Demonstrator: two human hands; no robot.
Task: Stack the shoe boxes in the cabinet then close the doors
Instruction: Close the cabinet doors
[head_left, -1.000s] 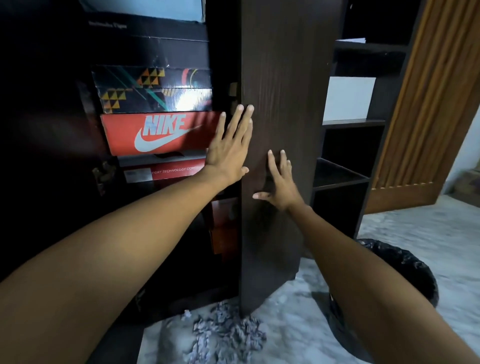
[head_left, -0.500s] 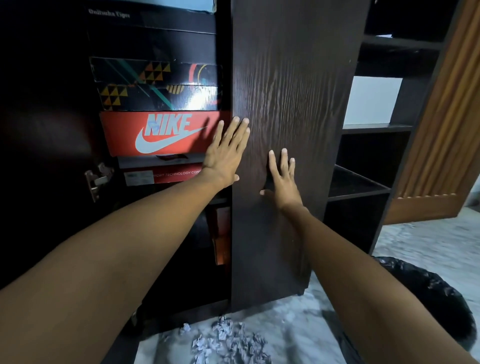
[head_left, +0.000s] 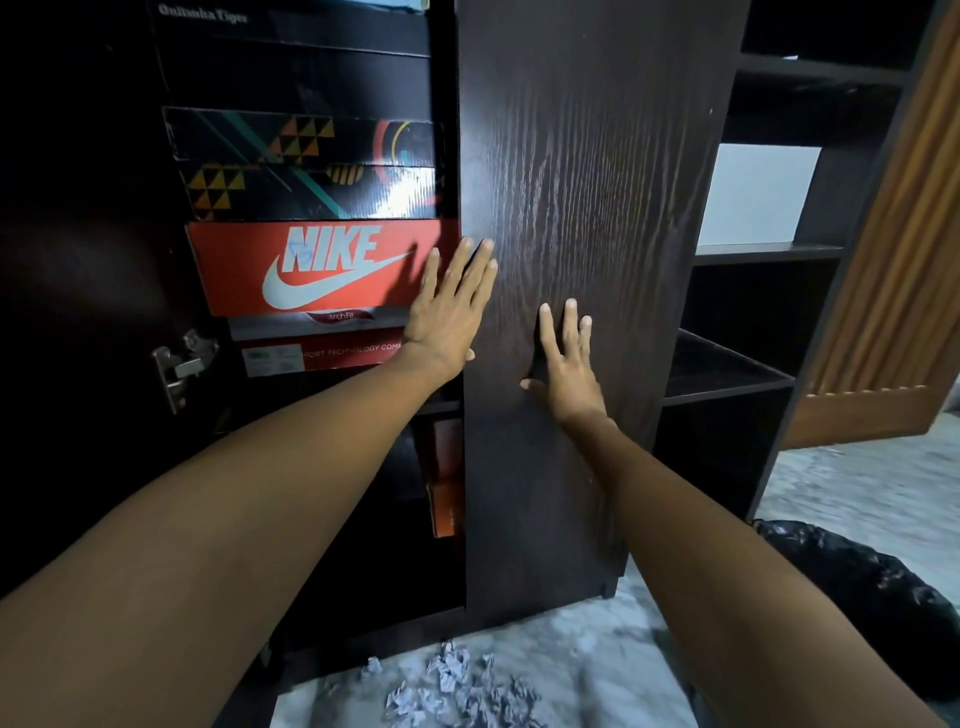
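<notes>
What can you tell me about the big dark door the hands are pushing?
The cabinet door is a tall flat panel of dark brown board with a fine wood-grain look and no handle in view. It stands upright, and its left edge hides the right ends of the stacked shoe boxes. The left hand lies flat across that edge, fingers straight. The right hand presses flat on the door's middle, fingers spread. Its bottom corner hangs just above the pale floor.

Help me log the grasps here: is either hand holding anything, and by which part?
Nothing is held. Both the left hand and the right hand lie flat, fingers straight, against the face of the cabinet door.
</notes>
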